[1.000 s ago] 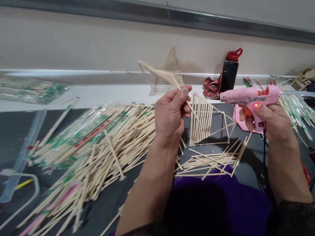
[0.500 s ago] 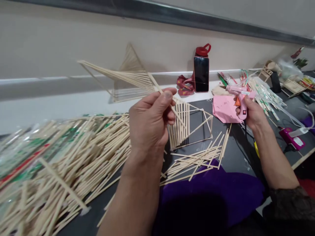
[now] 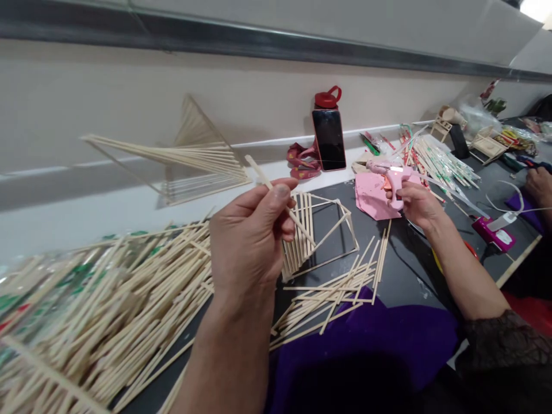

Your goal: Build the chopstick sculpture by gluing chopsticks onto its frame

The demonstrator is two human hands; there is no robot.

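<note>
Pinched between thumb and fingers of my left hand (image 3: pixel 254 230) is a pale wooden stick (image 3: pixel 261 170), slanting down to the right. Behind it on the dark table stands a stick frame (image 3: pixel 334 230) with one side of close-set slats, partly hidden by my hand. My right hand (image 3: pixel 417 202) grips a pink hot glue gun (image 3: pixel 391 172) by its handle, just over a folded pink cloth (image 3: pixel 373 198). A twisted stick structure (image 3: pixel 202 164) leans by the wall at the left. Loose sticks (image 3: pixel 336 293) lie in front of the frame.
A big heap of sticks (image 3: pixel 142 293) covers the left side. A phone (image 3: pixel 329 140) leans against a red-capped bottle (image 3: pixel 328 99). Wrapped chopsticks (image 3: pixel 448 161) and a magenta power adapter (image 3: pixel 494 233) lie at the right. Another person's hand (image 3: pixel 539 185) shows at the right edge. Purple cloth (image 3: pixel 388 333) lies in front.
The view has swung to the right, so most things sit further left. My right hand still has the glue gun, turned slightly; my left hand keeps the stick.
</note>
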